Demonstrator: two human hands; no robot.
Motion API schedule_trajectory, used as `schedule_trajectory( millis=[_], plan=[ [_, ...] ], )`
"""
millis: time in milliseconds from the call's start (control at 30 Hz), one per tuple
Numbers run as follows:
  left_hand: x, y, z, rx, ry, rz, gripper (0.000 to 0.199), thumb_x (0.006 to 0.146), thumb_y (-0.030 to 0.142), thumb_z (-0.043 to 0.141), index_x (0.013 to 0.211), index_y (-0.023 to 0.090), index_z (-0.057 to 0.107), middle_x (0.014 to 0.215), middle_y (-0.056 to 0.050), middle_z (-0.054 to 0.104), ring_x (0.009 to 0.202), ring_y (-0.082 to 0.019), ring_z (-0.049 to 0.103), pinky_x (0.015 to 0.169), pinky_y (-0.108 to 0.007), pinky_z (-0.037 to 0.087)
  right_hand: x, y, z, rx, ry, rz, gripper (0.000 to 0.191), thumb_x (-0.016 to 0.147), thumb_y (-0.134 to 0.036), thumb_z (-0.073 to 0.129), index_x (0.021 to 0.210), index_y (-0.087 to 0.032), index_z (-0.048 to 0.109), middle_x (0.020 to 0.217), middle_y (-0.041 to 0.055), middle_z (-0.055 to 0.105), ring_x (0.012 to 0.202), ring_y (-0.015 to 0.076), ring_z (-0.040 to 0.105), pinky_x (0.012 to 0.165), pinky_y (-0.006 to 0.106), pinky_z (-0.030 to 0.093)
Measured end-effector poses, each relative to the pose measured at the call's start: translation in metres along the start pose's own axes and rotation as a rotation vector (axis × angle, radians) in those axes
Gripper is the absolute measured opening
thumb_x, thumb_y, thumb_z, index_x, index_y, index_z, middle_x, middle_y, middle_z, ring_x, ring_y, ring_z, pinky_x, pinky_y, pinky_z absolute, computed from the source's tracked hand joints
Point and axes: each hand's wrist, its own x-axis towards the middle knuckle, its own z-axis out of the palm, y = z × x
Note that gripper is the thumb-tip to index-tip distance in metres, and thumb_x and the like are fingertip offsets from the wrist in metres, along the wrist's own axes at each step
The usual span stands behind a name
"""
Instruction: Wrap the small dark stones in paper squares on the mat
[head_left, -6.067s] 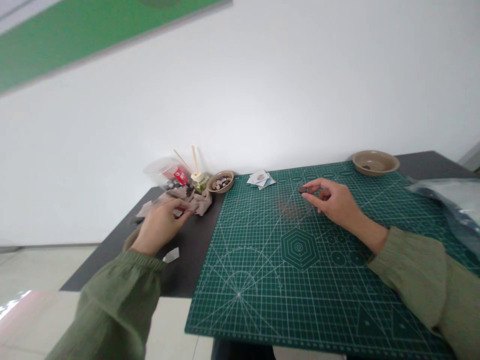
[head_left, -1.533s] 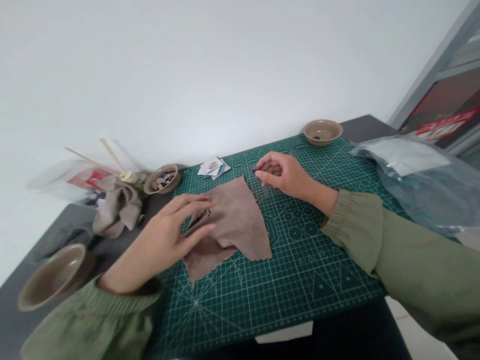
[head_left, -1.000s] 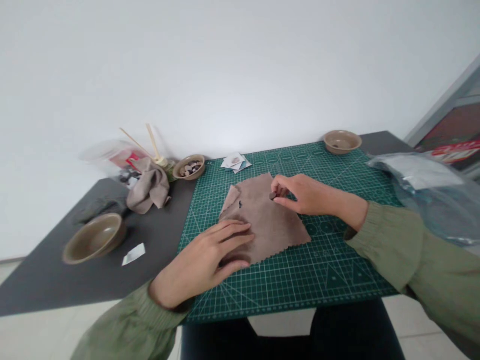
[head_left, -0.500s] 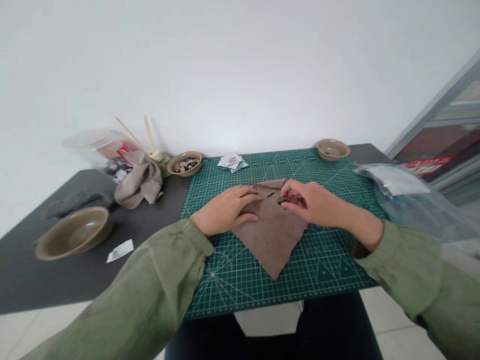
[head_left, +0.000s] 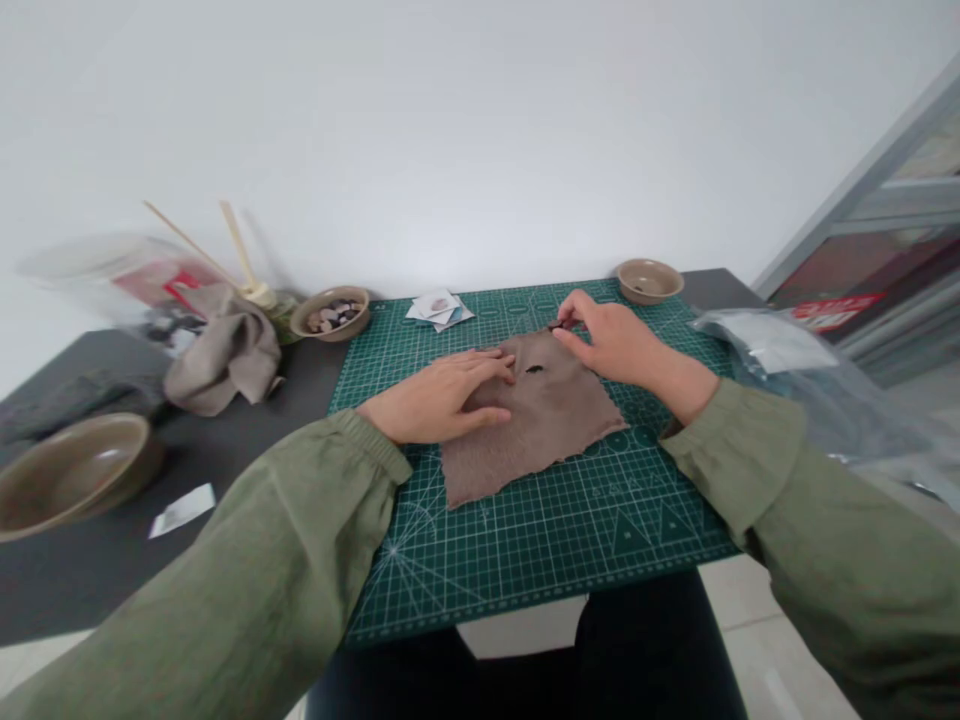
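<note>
White wall (head_left: 480, 150) forms the backdrop; a green gridded cutting mat (head_left: 525, 540) covers part of the dark table (head_left: 300, 375). Brown cloth (head_left: 547, 410) lies on the mat, with a small dark mark (head_left: 534, 369) near its far edge. Left hand (head_left: 459, 396): palm down on the cloth, fingers spread. Right hand (head_left: 609, 338): thumb and fingers closed on a small dark piece (head_left: 556, 325) at the cloth's far edge. Hands are apart. Cards (head_left: 441, 307) lie beyond the cloth, between the bowl of pieces (head_left: 301, 320) and the far-right bowl (head_left: 649, 292)
</note>
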Motion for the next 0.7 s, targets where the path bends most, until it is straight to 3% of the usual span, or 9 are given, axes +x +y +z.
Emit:
schedule_trajectory(
  millis=[133, 200, 300, 367, 433, 567, 700],
  plan=[
    [-0.002, 0.001, 0.001, 0.08, 0.062, -0.063, 0.075, 0.104, 0.066, 0.058, 0.163, 0.02, 0.045, 0.167, -0.018, 0.05, 0.154, -0.036, 0.047, 0.129, -0.053, 0.035, -0.008, -0.022, -0.01, 0.111, -0.054, -0.087, 0.018, 0.096, -0.029, 0.069, 0.11, -0.02, 0.062, 0.093, 0.0044, 0.077, 0.085, 0.0221, 0.072, 0.078, 0.032, 0.047],
    [-0.003, 0.003, 0.002, 0.103, 0.055, -0.075, 0.082, 0.101, 0.07, 0.06, 0.164, 0.021, 0.044, 0.163, -0.018, 0.054, 0.151, -0.037, 0.051, 0.127, -0.053, 0.037, -0.012, -0.033, -0.011, 0.117, -0.137, -0.137, 0.017, 0.093, -0.025, 0.072, 0.107, -0.02, 0.064, 0.091, 0.0028, 0.075, 0.081, 0.02, 0.069, 0.076, 0.031, 0.046],
    [-0.001, 0.003, 0.008, 0.11, 0.022, -0.04, 0.083, 0.102, 0.069, 0.059, 0.167, 0.02, 0.041, 0.17, -0.017, 0.047, 0.159, -0.037, 0.04, 0.131, -0.054, 0.031, -0.012, -0.04, -0.005, 0.009, -0.197, -0.206, 0.012, 0.088, -0.015, 0.069, 0.1, -0.018, 0.065, 0.096, 0.0063, 0.074, 0.086, 0.0223, 0.067, 0.078, 0.033, 0.044],
    [0.003, 0.002, 0.012, 0.101, 0.026, -0.025, 0.085, 0.103, 0.067, 0.058, 0.169, 0.019, 0.036, 0.175, -0.017, 0.039, 0.163, -0.036, 0.033, 0.134, -0.055, 0.027, -0.009, -0.04, 0.002, -0.066, -0.209, -0.244, 0.013, 0.088, -0.011, 0.066, 0.099, -0.016, 0.066, 0.102, 0.0099, 0.073, 0.093, 0.0251, 0.066, 0.082, 0.035, 0.044],
    [0.006, 0.002, 0.013, 0.097, 0.06, -0.031, 0.088, 0.102, 0.067, 0.061, 0.169, 0.017, 0.035, 0.175, -0.018, 0.038, 0.162, -0.036, 0.036, 0.134, -0.054, 0.028, -0.004, -0.038, 0.009, -0.065, -0.206, -0.273, 0.013, 0.088, -0.01, 0.065, 0.1, -0.016, 0.067, 0.106, 0.0113, 0.073, 0.096, 0.026, 0.065, 0.084, 0.036, 0.044],
    [0.006, 0.007, 0.015, 0.118, 0.128, -0.104, 0.074, 0.104, 0.063, 0.059, 0.161, 0.017, 0.048, 0.168, -0.018, 0.048, 0.156, -0.036, 0.044, 0.131, -0.054, 0.034, 0.001, -0.032, 0.024, 0.097, -0.199, -0.315, 0.011, 0.092, -0.013, 0.065, 0.101, -0.017, 0.07, 0.106, 0.0098, 0.072, 0.098, 0.0252, 0.065, 0.087, 0.036, 0.047],
    [0.001, 0.009, 0.023, 0.132, 0.134, -0.131, 0.073, 0.106, 0.063, 0.054, 0.163, 0.017, 0.047, 0.171, -0.018, 0.044, 0.161, -0.037, 0.038, 0.134, -0.058, 0.03, -0.001, -0.026, 0.028, 0.209, -0.203, -0.317, 0.015, 0.095, -0.016, 0.066, 0.107, -0.02, 0.074, 0.112, 0.0079, 0.072, 0.101, 0.0245, 0.067, 0.09, 0.036, 0.048]
  ],
)
